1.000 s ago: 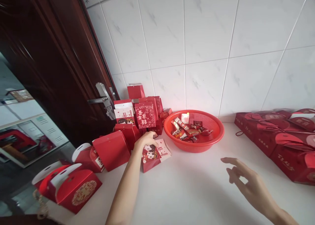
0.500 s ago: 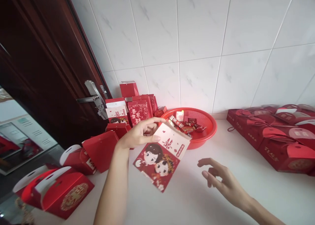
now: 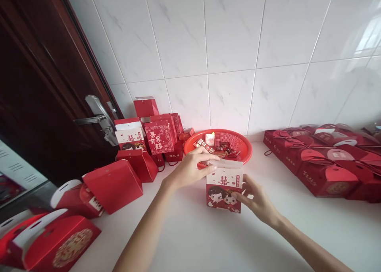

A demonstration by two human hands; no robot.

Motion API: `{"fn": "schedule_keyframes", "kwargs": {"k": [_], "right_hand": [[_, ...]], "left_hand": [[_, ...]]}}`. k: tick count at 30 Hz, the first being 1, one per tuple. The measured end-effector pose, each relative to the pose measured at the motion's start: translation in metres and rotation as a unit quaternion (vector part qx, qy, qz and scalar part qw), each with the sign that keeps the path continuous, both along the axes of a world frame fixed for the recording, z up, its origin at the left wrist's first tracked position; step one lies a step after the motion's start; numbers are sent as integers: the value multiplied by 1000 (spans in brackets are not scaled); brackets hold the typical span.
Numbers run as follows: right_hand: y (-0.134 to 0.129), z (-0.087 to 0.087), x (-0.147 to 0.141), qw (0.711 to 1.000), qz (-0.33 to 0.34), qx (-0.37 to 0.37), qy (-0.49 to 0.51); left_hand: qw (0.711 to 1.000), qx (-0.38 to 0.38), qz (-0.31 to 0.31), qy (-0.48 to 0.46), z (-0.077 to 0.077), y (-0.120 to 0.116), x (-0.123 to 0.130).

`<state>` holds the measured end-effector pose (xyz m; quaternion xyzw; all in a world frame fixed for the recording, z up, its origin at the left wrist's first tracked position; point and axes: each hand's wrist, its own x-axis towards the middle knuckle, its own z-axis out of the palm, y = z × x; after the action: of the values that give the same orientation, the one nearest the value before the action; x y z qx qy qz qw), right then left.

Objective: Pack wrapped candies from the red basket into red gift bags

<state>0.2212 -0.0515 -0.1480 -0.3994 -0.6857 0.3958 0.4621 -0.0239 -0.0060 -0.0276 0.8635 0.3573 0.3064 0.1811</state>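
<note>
Between my hands, upright over the white tabletop, is a red and white paper gift box [image 3: 224, 188] printed with two cartoon figures and a red double-happiness sign. Its white top flaps point upward. My left hand [image 3: 195, 163] pinches the top left edge of the box. On its right side, my right hand [image 3: 256, 196] grips it, thumb on the printed front and the other fingers behind, partly hidden. Just behind the box stands a red plastic basket [image 3: 248, 149] holding wrapped sweets [image 3: 224, 147].
Red gift boxes [image 3: 160, 137] stand in a group at the left by the wall, and more with handles [image 3: 74, 240] sit nearer. Rows of closed red boxes [image 3: 324, 172] line the right. A dark door with a metal handle [image 3: 99, 119] is at left.
The box has gone from tilted in my left hand to upright, farther right and lower. My right hand, apart from it before, has closed on its side. The view has shifted slightly.
</note>
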Motion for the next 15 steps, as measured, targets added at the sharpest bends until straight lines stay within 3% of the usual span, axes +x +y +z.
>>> {"fn": "schedule_keyframes", "kwargs": {"k": [4, 9, 15], "right_hand": [[-4, -8, -2, 999, 7, 21, -40], [-10, -10, -5, 997, 5, 39, -62], [-16, -20, -7, 994, 27, 43, -92]], "left_hand": [[1000, -12, -6, 4, -6, 5, 3], [992, -123, 5, 0, -4, 4, 5], [963, -246, -29, 106, -1, 8, 0]]}}
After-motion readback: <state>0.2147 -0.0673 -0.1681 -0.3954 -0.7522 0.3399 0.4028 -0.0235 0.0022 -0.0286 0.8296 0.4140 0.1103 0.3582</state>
